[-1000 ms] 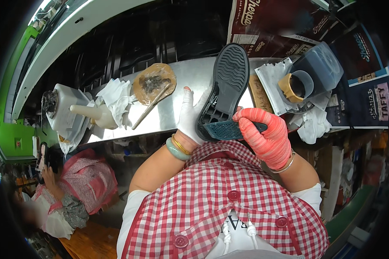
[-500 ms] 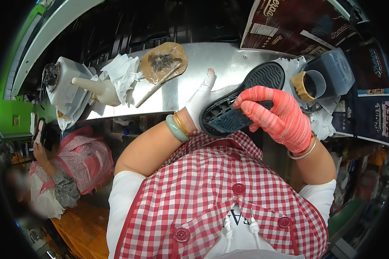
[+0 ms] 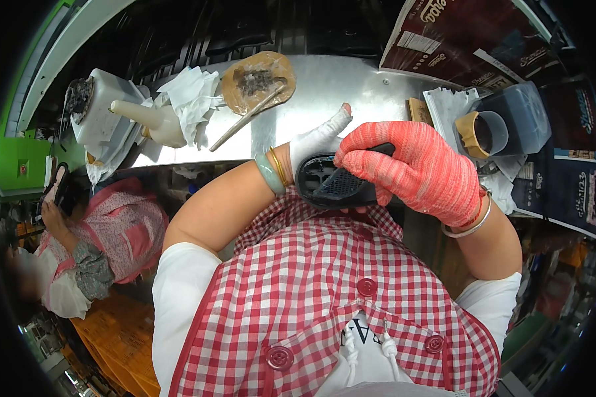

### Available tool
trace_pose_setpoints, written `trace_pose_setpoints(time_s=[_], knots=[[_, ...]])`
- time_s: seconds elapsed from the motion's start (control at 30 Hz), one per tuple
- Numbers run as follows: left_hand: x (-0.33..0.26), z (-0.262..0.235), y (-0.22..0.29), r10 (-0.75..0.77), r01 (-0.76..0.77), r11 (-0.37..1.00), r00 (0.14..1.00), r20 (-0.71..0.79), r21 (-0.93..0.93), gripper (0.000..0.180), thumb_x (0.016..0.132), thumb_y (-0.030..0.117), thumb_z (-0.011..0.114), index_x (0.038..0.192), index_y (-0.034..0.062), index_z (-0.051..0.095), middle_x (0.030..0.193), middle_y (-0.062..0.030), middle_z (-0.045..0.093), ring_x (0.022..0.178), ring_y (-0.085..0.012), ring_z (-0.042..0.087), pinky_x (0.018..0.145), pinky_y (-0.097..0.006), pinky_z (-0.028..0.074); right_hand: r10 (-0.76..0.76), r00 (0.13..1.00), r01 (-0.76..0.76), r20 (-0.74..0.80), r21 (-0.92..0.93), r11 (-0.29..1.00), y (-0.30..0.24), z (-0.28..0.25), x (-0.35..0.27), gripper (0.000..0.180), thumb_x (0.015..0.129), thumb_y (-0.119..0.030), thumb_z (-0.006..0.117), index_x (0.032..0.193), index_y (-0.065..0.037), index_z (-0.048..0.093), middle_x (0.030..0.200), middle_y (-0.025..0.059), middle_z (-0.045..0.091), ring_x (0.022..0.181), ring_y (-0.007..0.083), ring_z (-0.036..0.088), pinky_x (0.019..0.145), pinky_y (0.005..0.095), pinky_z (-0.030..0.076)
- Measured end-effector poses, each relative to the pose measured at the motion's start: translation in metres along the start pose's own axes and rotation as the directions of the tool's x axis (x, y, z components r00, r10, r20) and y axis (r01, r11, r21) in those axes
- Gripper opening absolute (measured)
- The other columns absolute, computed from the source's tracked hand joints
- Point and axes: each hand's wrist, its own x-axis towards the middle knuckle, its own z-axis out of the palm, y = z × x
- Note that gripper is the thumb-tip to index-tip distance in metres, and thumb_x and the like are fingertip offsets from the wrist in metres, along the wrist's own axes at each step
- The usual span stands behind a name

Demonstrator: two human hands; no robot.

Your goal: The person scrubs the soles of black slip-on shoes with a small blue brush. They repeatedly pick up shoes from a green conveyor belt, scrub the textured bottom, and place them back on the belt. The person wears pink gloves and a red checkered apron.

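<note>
1. Farthest left I see another person's hand [image 3: 54,218] on a dark item, much as half a second ago.
2. Next come a whitish tub [image 3: 106,119], a squeeze bottle [image 3: 155,124] lying on its side and crumpled tissue [image 3: 193,99]; I notice no change among them.
3. A stick [image 3: 248,118] leans across a round brown disc [image 3: 238,86] on the metal table [image 3: 324,76], also as before.
4. My left hand [image 3: 316,142], in a white glove, has its thumb spread up and away. Its fingers go out of sight behind the shoe sole, so I cannot tell how they close.
5. The shoe sole [image 3: 308,177] sits at my left palm, just above the checked apron [image 3: 298,284]. A second ago its toe pointed up with the wavy tread showing; now it is tipped, and I see mainly the hollow end.
6. My right hand [image 3: 342,160], in a coral glove, pinches a dark mesh piece [image 3: 341,184] between thumb and forefinger, over the sole. It has shifted left along it and now covers the tread.
7. Rightmost, a cup [image 3: 493,132] stands beside a clear bin [image 3: 530,119], both unchanged.
</note>
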Motion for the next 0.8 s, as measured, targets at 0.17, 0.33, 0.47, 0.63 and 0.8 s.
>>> trace_pose_setpoints(time_s=[0.17, 0.33, 0.47, 0.63, 0.8], knots=[[-0.003, 0.013, 0.006, 0.028, -0.023, 0.984, 0.999, -0.031, 0.176, 0.11, 0.07, 0.086, 0.022, 0.135, -0.0014, 0.035, 0.126, -0.0248, 0.049, 0.107, -0.0353, 0.056, 0.084, -0.045, 0.051, 0.008, 1.0, -0.008, 0.025, -0.016, 1.0, 0.003, -0.006, 0.001, 0.023, 0.086, -0.022, 0.059, 0.096, -0.002, 0.064, 0.083, 0.0052, 0.065, 0.054, 0.0085, 0.054, 0.052, 0.0223, 0.046], [-0.014, 0.02, 0.016, -0.041, 0.023, 0.993, 0.988, 0.15, 0.117, 0.111, 0.071, 0.085, 0.027, 0.142, 0.0, 0.021, 0.142, -0.0219, 0.031, 0.13, -0.0264, 0.035, 0.107, -0.038, 0.031, -0.033, 0.999, 0.032, 0.023, 0.039, 0.999, 0.012, -0.017, -0.008, 0.023, 0.086, -0.022, 0.06, 0.097, -0.003, 0.065, 0.081, 0.0043, 0.064, 0.06, 0.0088, 0.054, 0.055, 0.0226, 0.047], [-0.007, 0.006, 0.011, 0.081, -0.131, 0.971, 0.968, 0.239, 0.2, 0.105, 0.077, 0.081, 0.017, 0.139, -0.0036, 0.028, 0.144, -0.0183, 0.03, 0.133, -0.0241, 0.029, 0.112, -0.031, 0.017, -0.046, 0.999, 0.045, 0.019, 0.045, 0.998, 0.024, -0.031, -0.018, 0.021, 0.086, -0.02, 0.06, 0.096, -0.003, 0.065, 0.084, 0.0036, 0.065, 0.063, 0.0081, 0.055, 0.058, 0.0221, 0.047], [-0.011, 0.008, 0.011, 0.041, -0.053, 0.997, 0.982, 0.182, 0.058, 0.106, 0.076, 0.081, 0.023, 0.139, -0.0056, 0.025, 0.145, -0.021, 0.025, 0.134, -0.0257, 0.025, 0.111, -0.036, 0.019, -0.032, 0.995, 0.042, -0.093, 0.109, 0.993, 0.054, -0.044, -0.04, 0.018, 0.086, -0.017, 0.059, 0.095, -0.003, 0.066, 0.084, 0.0032, 0.065, 0.06, 0.0083, 0.055, 0.057, 0.0222, 0.047], [-0.026, 0.014, 0.012, 0.224, -0.233, 0.967, 0.97, 0.095, 0.102, 0.072, 0.092, 0.049, 0.037, 0.14, -0.0029, 0.024, 0.143, -0.0217, 0.027, 0.122, -0.0326, 0.044, 0.104, -0.042, 0.034, 0.026, 0.911, 0.073, -0.413, 0.224, 0.972, 0.076, -0.059, -0.073, 0.022, 0.086, -0.022, 0.059, 0.095, -0.003, 0.065, 0.065, 0.0032, 0.061, 0.056, 0.0067, 0.054, 0.049, 0.0168, 0.039]])
